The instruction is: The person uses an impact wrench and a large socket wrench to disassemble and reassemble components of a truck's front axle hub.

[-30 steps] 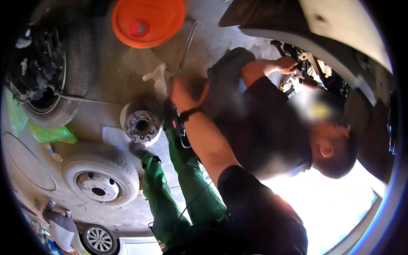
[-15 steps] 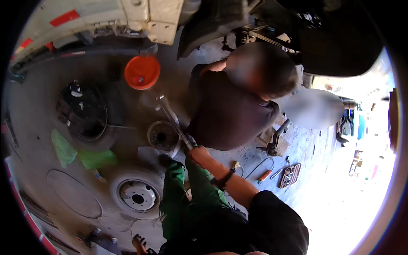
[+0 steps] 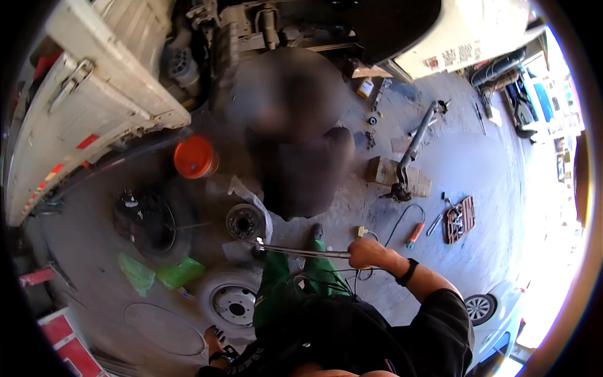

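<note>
My right hand (image 3: pixel 369 253) is closed around the end of a long metal tool (image 3: pixel 301 252). Two slim shafts run side by side in it, pointing left across my green trousers; its exact kind is not clear. The tool's far end lies, in the picture, just below a round metal hub (image 3: pixel 245 222); whether they touch cannot be told. My left hand (image 3: pixel 213 338) hangs low at the left with dark fingertips, fingers apart and nothing visible in them. Nearest to it is a wheel with a pale rim (image 3: pixel 233 303). A co-worker in a dark shirt (image 3: pixel 298 173) crouches ahead of me.
An orange bucket (image 3: pixel 195 157), a dark tyre (image 3: pixel 179 220) and green plastic bags (image 3: pixel 180 272) lie left. To the right are an axle part (image 3: pixel 414 147) on a wooden block (image 3: pixel 383 171), a corded orange tool (image 3: pixel 415 234), a tool case (image 3: pixel 460 220) and a parked car (image 3: pixel 496 308).
My right hand has swung to the right with the metal tool, which now points left instead of forward. My view has turned; the co-worker appears farther left.
</note>
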### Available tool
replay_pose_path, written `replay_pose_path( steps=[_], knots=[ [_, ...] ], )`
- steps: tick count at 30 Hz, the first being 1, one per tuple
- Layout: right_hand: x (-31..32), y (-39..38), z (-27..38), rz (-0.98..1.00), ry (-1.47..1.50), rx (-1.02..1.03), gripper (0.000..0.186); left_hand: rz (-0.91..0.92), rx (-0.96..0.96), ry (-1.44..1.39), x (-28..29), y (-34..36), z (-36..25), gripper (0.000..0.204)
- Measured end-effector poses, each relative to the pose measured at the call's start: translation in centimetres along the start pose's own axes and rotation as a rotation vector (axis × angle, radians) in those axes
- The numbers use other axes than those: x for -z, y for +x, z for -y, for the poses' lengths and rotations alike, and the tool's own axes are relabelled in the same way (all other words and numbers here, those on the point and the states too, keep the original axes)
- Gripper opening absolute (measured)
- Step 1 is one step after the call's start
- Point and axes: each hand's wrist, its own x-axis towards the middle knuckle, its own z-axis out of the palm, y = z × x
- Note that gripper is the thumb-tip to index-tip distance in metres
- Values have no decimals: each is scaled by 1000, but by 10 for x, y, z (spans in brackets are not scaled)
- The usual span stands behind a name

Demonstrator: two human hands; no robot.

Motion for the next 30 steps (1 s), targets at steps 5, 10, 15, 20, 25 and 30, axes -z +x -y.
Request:
replay_pose_path(
  steps=[5, 10, 15, 20, 25, 30],
  knots=[
    [-24, -78, -138, 7, 9, -174, 26, 61, -88, 20, -62, -77, -6, 22],
    [-86, -114, -269, -85, 145, -398, 28, 105, -242, 152, -134, -137, -23, 22],
    [-185, -134, -338, -257, 477, -707, 29, 53, -353, 279, -195, -169, -56, 21],
    [-262, -133, -358, -301, 1081, -945, 17, 125, -424, 336, -242, -227, -89, 21],
    [-290, -156, -339, -451, 1399, -884, 28, 196, -535, 440, -289, -192, -119, 22],
    [-348, -169, -278, -379, 1800, -1044, 19, 383, -1003, 572, -313, -188, -144, 34]
  ],
)
